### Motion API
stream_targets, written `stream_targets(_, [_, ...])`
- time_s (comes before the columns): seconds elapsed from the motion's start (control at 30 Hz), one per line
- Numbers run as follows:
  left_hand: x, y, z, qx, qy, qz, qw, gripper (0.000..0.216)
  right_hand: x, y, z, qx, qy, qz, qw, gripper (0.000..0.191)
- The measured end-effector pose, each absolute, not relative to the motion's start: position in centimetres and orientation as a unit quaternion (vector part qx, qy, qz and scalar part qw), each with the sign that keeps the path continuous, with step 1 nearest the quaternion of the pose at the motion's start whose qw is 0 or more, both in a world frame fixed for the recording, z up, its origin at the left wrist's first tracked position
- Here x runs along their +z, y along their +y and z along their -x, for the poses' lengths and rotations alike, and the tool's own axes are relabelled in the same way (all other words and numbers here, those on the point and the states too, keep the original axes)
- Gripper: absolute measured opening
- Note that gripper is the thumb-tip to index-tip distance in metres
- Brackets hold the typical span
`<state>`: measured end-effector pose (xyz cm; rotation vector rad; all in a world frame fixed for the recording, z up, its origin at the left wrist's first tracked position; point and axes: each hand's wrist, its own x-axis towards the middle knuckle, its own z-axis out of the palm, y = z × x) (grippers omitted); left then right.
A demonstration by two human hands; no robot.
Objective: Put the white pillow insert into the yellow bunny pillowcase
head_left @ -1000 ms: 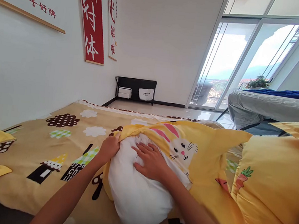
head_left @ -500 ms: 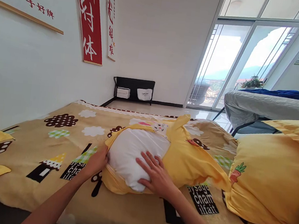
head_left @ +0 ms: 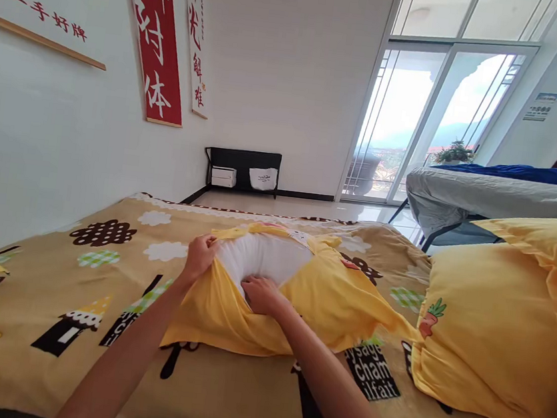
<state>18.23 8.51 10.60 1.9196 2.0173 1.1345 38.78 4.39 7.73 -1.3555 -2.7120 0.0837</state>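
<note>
**Pillow is now almost inside its case**

The white pillow (head_left: 265, 258) lies in the middle of the bed cover (head_left: 101, 262); compared with a moment ago much less white shows; the yellow pillowcase (head_left: 333, 302) covers most of it. The left hand (head_left: 200, 257) pinches the case's open edge; the right hand (head_left: 256, 294), fingers curled, presses the pillow inward; the covering seems nearly done.

The pillow (head_left: 265, 258) lies in the middle of the bed (head_left: 99, 282), half inside its pillowcase (head_left: 226, 317). The left hand (head_left: 200, 257) grips the case's edge on the pillow's left, and the right hand (head_left: 259, 294) rests at the opening, just beside it. A second pillow (head_left: 486, 327) sits to the right, with a table (head_left: 486, 196) behind it and a shelf (head_left: 243, 168) against the far wall.
</note>
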Motion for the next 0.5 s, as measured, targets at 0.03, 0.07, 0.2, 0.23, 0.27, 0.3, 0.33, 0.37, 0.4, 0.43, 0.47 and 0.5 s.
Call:
stream_targets(0.03, [10.3,8.6,-16.9,0.368,0.682,-0.628,0.063,0.029,8.1,5.0,-39.4,0.039,-0.902,0.425,0.067,0.026])
stream_targets(0.07, [10.0,8.6,-15.6,0.355,0.694,-0.623,0.061,0.031,8.8,5.6,-40.3,0.046,-0.906,0.412,0.085,0.028])
stream_targets(0.2, [8.1,8.3,-12.6,0.233,0.717,-0.653,0.070,0.027,10.6,8.0,-45.8,-0.021,-0.871,0.478,0.115,0.049])
stream_targets(0.23, [7.4,8.3,-12.7,0.197,0.718,-0.663,0.075,0.025,10.5,8.3,-46.9,-0.045,-0.859,0.498,0.109,0.051])
stream_targets(0.27, [6.7,8.3,-12.9,0.165,0.720,-0.669,0.079,0.023,10.1,8.5,-47.9,-0.062,-0.852,0.510,0.101,0.051])
stream_targets(0.3, [6.3,8.3,-13.2,0.139,0.724,-0.671,0.084,0.021,9.7,8.6,-48.7,-0.071,-0.850,0.514,0.095,0.050])
stream_targets(0.33, [6.3,8.4,-13.5,0.122,0.729,-0.668,0.086,0.021,9.5,8.7,-49.4,-0.077,-0.847,0.517,0.093,0.050])
stream_targets(0.37, [6.8,8.6,-13.7,0.110,0.735,-0.664,0.082,0.020,9.5,8.8,-50.0,-0.086,-0.843,0.524,0.089,0.052])
stream_targets(0.4, [7.9,8.9,-13.7,0.107,0.742,-0.658,0.073,0.018,9.9,8.9,-50.6,-0.095,-0.836,0.534,0.084,0.054])
stream_targets(0.43, [9.5,9.1,-13.7,0.109,0.747,-0.653,0.059,0.016,10.6,8.9,-51.2,-0.105,-0.828,0.545,0.079,0.057])
stream_targets(0.47, [11.4,9.3,-13.5,0.117,0.752,-0.647,0.041,0.016,11.6,8.9,-51.7,-0.114,-0.820,0.556,0.073,0.059])
stream_targets(0.5, [13.6,9.5,-13.2,0.132,0.756,-0.641,0.017,0.019,12.7,8.8,-52.3,-0.126,-0.811,0.566,0.073,0.060])
